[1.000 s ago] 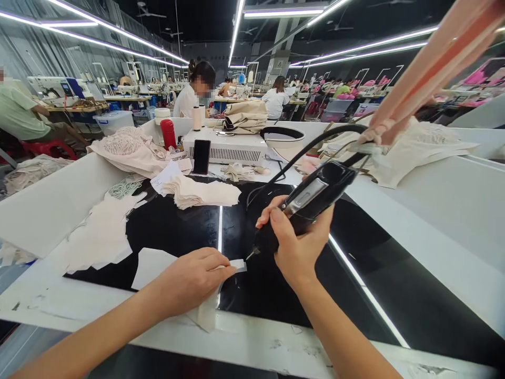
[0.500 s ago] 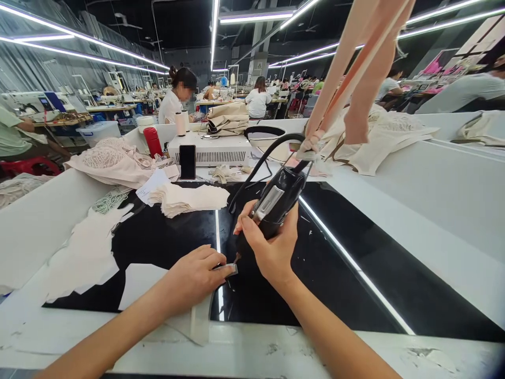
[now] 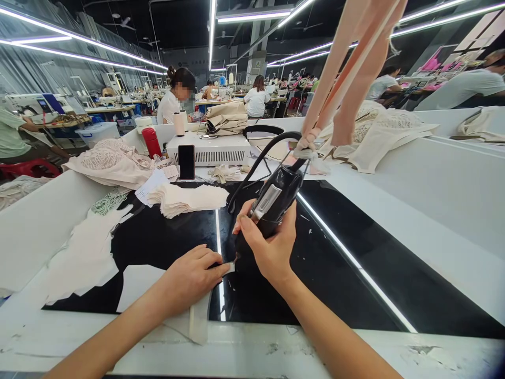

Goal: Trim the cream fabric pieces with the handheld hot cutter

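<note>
My right hand is closed round a black corded handheld tool with a silver lever on its side. The tool hangs from knotted pink fabric strips and tilts down to the left. Its narrow tip points at the black mat just beside my left hand. My left hand is closed at the fingertips on a small pale strip, whose end sticks out under the tip. Most of that strip is hidden by the fingers. Below the left wrist, a pale sheet lies on the black mat.
A stack of cream fabric pieces and loose cut pieces lie to the left. Behind them stand a phone, a red bottle and a white vented box. The tool's black cable arcs back. Co-workers sit farther off.
The view has shifted very slightly. The small pale strip at my left fingertips shows less and lies a little differently. My right hand holds the tool in nearly the same place.
</note>
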### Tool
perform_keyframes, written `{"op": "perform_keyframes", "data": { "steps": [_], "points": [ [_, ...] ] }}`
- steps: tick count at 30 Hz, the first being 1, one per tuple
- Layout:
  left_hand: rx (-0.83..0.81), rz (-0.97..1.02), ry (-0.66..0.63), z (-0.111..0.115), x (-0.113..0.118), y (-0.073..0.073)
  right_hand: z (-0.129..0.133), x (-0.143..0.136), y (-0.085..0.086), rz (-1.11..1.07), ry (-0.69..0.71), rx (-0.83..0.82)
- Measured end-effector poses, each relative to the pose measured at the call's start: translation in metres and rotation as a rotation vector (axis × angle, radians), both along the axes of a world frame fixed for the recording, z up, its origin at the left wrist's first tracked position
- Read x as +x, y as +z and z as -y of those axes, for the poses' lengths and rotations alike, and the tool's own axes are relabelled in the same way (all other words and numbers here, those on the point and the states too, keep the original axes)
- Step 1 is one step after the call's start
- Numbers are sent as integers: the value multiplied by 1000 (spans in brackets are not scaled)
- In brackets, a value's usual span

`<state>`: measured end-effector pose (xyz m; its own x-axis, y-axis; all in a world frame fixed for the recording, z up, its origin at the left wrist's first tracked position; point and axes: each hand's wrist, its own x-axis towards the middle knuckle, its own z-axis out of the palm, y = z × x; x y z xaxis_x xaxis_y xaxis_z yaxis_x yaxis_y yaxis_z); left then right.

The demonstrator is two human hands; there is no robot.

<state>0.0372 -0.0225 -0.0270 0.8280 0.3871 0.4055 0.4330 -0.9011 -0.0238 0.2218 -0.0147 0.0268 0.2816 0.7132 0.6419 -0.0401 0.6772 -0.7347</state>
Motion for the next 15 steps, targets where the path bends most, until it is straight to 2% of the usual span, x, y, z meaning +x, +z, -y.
{"op": "perform_keyframes", "data": {
  "steps": [15],
  "points": [
    [49, 14, -16, -1, 0, -1, 0, -1, 1, -6, -8, -31]
  ]
}}
